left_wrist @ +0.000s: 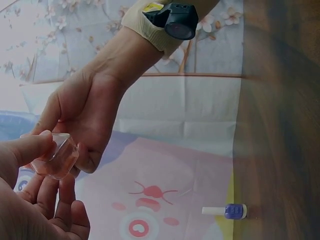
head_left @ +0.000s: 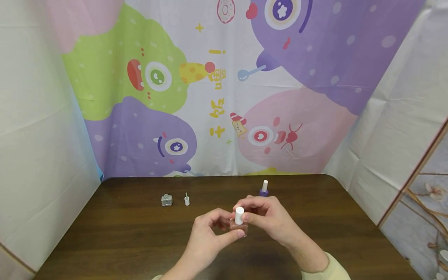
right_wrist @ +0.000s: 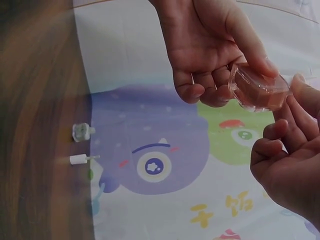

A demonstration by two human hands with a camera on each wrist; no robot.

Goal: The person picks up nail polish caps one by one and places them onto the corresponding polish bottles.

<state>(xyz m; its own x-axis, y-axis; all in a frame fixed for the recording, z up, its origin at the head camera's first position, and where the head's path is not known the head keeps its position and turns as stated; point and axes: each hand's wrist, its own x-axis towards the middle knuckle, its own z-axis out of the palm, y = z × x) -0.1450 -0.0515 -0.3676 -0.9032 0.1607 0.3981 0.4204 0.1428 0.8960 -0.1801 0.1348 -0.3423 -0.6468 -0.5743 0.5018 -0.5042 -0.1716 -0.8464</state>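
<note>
My left hand (head_left: 205, 234) pinches the pink bottle (head_left: 236, 226) above the table (head_left: 122, 237); my right hand (head_left: 272, 218) pinches its white cap (head_left: 239, 216). Farther back, a silver bottle (head_left: 167, 200) stands near an upright brush (head_left: 187, 200), a purple bottle (head_left: 263, 193) to their right.

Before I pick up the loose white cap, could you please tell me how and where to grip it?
I'd pinch the loose white cap by its sides, coming from the right: it stands with its brush upward, best left untouched, and the silver bottle sits to its left.
</note>
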